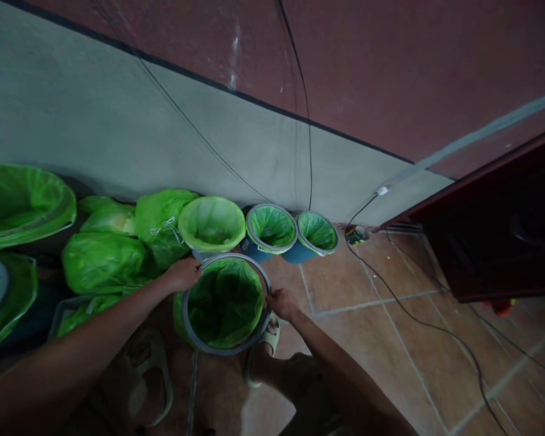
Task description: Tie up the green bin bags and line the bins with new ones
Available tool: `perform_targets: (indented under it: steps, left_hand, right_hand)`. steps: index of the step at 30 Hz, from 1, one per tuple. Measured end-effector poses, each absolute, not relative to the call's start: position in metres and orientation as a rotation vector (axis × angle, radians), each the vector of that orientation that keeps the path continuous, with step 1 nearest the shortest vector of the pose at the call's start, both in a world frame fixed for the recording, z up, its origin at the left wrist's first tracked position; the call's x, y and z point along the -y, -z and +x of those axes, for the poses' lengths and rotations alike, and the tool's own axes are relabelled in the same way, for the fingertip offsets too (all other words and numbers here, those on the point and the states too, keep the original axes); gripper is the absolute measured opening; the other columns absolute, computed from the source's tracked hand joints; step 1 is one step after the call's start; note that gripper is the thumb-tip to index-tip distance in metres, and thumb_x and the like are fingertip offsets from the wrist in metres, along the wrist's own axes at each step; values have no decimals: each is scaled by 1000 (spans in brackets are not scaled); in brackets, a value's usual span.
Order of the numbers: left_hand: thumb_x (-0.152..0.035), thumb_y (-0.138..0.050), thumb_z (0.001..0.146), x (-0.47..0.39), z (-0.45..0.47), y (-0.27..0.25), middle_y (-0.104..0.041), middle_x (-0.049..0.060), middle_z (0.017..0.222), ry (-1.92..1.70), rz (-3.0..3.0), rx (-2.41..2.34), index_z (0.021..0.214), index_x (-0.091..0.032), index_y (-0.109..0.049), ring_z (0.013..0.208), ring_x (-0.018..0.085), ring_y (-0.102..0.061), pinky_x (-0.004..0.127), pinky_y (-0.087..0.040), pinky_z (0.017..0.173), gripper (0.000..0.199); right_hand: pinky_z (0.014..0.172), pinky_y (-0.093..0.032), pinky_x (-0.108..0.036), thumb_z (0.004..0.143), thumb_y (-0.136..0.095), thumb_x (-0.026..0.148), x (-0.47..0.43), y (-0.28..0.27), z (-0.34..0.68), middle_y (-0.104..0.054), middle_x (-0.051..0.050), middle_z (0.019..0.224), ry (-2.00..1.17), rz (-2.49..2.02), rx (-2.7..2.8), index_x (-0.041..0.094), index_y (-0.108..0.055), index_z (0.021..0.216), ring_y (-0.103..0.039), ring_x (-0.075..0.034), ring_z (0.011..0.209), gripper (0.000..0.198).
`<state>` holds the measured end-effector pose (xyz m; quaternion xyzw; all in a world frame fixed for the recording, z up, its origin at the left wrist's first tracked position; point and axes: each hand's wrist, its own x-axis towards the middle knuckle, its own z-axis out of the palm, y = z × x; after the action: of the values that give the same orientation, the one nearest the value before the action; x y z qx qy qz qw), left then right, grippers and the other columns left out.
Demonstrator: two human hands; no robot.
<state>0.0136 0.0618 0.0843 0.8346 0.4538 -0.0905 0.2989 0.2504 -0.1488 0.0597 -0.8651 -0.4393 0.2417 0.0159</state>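
Note:
In the head view, a trash bin with a grey rim (220,350) is held between my feet and the row of bins. A green bag liner (236,290) covers its inside, which is dark and shows nothing else I can make out. My left hand (185,275) is closed on the left side of the rim. On the right side, my right hand (282,303) pinches the rim, fingers curled over the edge. Just beyond stand a pale bin with a green liner (212,221) and two blue bins (260,253) (300,251), both lined in green.
Several filled green bags (104,260) lie at left, one tied with a drawstring. Larger lined bins (25,224) stand at the far left. A can (356,235) sits by the wall. A black cable (418,315) crosses the tiles, and a dark red door (495,230) is at right.

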Motion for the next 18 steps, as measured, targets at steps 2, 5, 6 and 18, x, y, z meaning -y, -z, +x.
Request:
perform_targets:
  steps: [2,5,6,18]
  left_hand:
    - [-29,-48,87,-62,19,-77,-75,7,89,274,2287,-1203,96,-18,-73,87,22,-70,28,-51,79,29]
    - [-30,-47,88,-67,24,-67,-75,9,106,261,2333,-1240,108,-18,-72,99,24,-68,29,-51,85,35]
    - [-30,-47,88,-69,25,-64,-75,9,110,276,2339,-1251,109,-19,-73,102,24,-68,29,-50,87,35]
    - [-28,-43,92,-74,14,-65,-70,14,122,539,2423,-1176,119,-12,-68,110,25,-65,30,-48,91,39]
  right_hand:
    - [59,-41,-27,90,-55,31,143,-54,252,-75,-15,81,-732,-2711,1409,13,-76,73,-70,-24,79,32]
    - [61,-43,-27,94,-50,35,133,-56,255,-76,-19,92,-798,-2760,1438,10,-78,83,-71,-26,86,38]
    - [61,-43,-27,95,-49,37,131,-57,255,-76,-20,95,-832,-2774,1427,10,-78,86,-71,-25,88,40]
    - [76,-49,-24,95,-47,47,127,-55,239,-75,-16,106,-983,-2785,1529,10,-76,105,-70,-23,100,48]
